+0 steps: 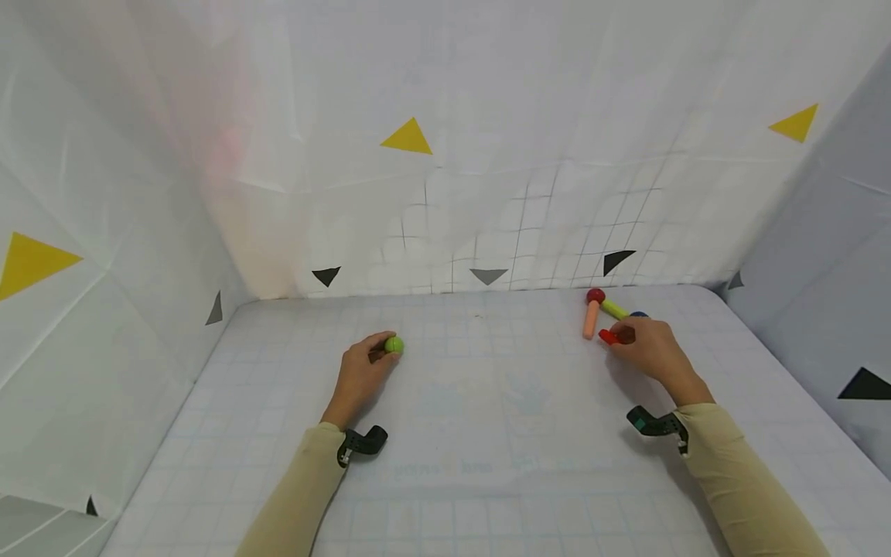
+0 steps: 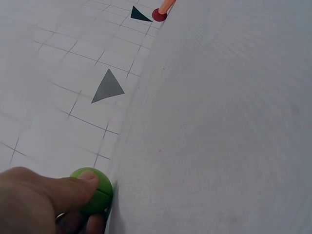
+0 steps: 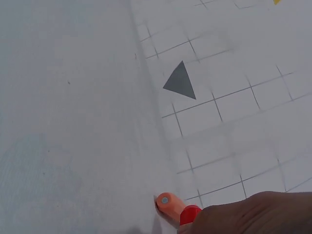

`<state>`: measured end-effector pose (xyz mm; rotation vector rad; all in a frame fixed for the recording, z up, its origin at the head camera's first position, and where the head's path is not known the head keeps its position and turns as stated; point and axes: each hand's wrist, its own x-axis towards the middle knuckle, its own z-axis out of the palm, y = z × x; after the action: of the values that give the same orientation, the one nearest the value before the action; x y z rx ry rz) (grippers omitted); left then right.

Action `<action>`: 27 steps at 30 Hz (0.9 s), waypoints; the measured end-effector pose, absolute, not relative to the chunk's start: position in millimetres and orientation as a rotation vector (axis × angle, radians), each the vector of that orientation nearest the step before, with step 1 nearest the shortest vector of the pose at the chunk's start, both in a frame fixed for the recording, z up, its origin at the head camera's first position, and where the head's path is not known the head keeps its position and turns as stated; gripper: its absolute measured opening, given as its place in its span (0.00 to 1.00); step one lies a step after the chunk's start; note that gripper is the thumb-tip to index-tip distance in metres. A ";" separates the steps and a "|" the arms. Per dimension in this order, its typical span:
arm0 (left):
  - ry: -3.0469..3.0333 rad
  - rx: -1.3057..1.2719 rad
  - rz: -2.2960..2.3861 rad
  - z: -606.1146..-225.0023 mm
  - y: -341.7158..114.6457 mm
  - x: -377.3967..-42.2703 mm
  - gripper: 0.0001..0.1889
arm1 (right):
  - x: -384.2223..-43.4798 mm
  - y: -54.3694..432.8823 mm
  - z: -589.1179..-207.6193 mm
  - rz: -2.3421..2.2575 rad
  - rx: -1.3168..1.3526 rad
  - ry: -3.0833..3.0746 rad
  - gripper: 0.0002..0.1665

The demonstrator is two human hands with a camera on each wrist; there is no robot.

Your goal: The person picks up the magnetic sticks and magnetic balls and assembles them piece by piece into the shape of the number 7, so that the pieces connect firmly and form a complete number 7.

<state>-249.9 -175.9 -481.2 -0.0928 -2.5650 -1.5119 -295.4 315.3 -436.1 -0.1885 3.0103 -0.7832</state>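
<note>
My left hand (image 1: 363, 370) pinches a small green ball (image 1: 394, 345) between thumb and fingers, low over the left part of the table; the left wrist view shows the thumb on the same green ball (image 2: 100, 192), which has a seam line. At the right, my right hand (image 1: 650, 352) pinches a red piece (image 1: 609, 336), whose full shape the fingers hide. Close to it lie an orange stick (image 1: 591, 320), a dark red ball (image 1: 595, 295) at its far end, and a yellow-green stick (image 1: 614, 309). A blue thing (image 1: 638, 314) is mostly hidden behind the right hand.
A white, faintly gridded table (image 1: 473, 402) spreads between and in front of the hands. White sheeting (image 1: 487, 216) with yellow and black triangles stands behind and at both sides. Each wrist wears a black camera mount, such as the left one (image 1: 365, 441).
</note>
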 end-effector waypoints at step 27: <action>-2.553 -0.065 -1.542 -481.9 -175.5 -249.6 0.21 | -289.8 262.7 -406.7 -0.957 -0.379 3.105 0.18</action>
<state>-249.6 -175.5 -481.9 -0.0654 -2.5533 -1.5422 -289.8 262.7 -406.7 -0.3785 3.1050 -0.9573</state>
